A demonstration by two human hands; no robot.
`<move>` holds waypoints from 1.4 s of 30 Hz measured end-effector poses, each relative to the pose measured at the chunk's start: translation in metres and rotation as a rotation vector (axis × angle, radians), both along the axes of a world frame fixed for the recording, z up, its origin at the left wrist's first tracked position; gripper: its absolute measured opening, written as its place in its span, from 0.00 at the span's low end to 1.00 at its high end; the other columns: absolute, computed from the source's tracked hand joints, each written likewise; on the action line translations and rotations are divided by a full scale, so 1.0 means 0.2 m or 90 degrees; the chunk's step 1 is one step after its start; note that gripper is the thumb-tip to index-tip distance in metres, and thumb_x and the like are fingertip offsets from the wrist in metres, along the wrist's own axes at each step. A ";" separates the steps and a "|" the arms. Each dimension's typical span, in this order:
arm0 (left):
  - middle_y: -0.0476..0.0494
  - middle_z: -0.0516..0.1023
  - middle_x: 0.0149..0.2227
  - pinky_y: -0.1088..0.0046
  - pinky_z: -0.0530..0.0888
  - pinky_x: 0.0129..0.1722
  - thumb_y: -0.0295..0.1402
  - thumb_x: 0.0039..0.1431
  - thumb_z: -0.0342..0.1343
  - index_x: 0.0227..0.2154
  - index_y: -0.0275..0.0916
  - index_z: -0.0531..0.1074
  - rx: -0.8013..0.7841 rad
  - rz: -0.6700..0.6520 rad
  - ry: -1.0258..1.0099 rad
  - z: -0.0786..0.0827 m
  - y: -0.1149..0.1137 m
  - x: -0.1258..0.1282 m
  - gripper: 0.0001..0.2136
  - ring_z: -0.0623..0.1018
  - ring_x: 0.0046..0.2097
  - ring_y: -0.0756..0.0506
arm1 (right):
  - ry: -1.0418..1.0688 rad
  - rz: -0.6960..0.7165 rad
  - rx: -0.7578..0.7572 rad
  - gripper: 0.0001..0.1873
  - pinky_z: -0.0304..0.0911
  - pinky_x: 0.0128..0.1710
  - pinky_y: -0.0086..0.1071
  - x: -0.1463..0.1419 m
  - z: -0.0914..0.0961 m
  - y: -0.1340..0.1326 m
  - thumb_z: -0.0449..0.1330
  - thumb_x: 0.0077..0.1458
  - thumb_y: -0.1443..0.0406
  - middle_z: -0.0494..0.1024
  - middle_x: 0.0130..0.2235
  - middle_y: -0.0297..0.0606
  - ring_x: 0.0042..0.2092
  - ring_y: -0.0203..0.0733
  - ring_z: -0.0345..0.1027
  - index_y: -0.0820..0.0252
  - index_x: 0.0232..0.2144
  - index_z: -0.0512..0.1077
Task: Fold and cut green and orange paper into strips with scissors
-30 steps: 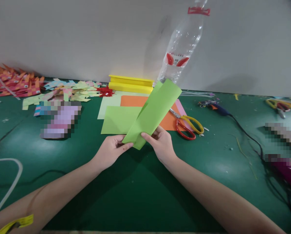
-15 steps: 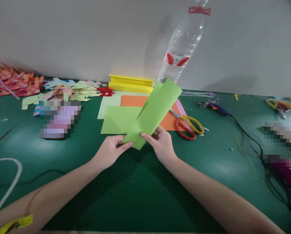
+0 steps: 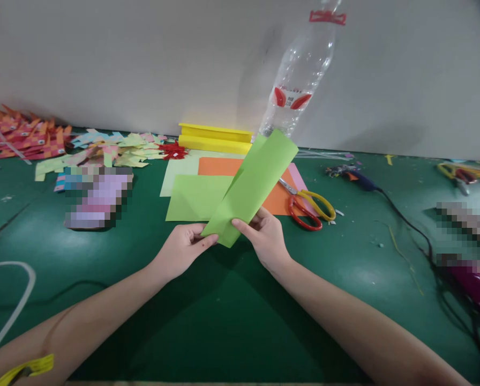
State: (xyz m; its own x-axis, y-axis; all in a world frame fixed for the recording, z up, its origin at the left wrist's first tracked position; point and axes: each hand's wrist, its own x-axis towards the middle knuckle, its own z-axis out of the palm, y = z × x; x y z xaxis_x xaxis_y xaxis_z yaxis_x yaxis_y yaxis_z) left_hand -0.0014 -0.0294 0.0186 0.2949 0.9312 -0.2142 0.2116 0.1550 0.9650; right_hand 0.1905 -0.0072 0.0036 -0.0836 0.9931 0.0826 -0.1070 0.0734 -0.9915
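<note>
A folded sheet of green paper (image 3: 256,187) is held up slanted over the table, its top leaning to the right. My left hand (image 3: 187,246) pinches its lower left corner between thumb and fingers. Along the lower right edge, my right hand (image 3: 264,236) grips it, thumb in front and fingers behind. Beneath and beyond lie another green sheet (image 3: 195,198), a pale green sheet (image 3: 170,174) and an orange sheet (image 3: 218,166). Scissors (image 3: 306,206) with one red and one yellow handle rest on the orange sheet, right of my right hand.
A clear plastic bottle (image 3: 300,75) stands by the wall beside a folded yellow strip (image 3: 216,140). Paper scraps (image 3: 119,147) and red-orange paper pieces (image 3: 27,134) pile up at the left, behind a blurred phone (image 3: 101,201). On the right lie a corded tool (image 3: 362,181) and a purple object (image 3: 473,284).
Both hands and the folded green paper look the same as before. Only a very slight shift of the whole view shows.
</note>
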 end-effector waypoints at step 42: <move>0.37 0.79 0.44 0.60 0.74 0.51 0.41 0.61 0.55 0.46 0.32 0.74 -0.060 0.010 -0.198 -0.02 0.01 0.00 0.17 0.80 0.43 0.41 | -0.271 0.231 0.031 0.21 0.59 0.25 0.29 0.00 0.04 -0.03 0.54 0.58 0.51 0.70 0.20 0.28 0.24 0.33 0.61 0.59 0.24 0.75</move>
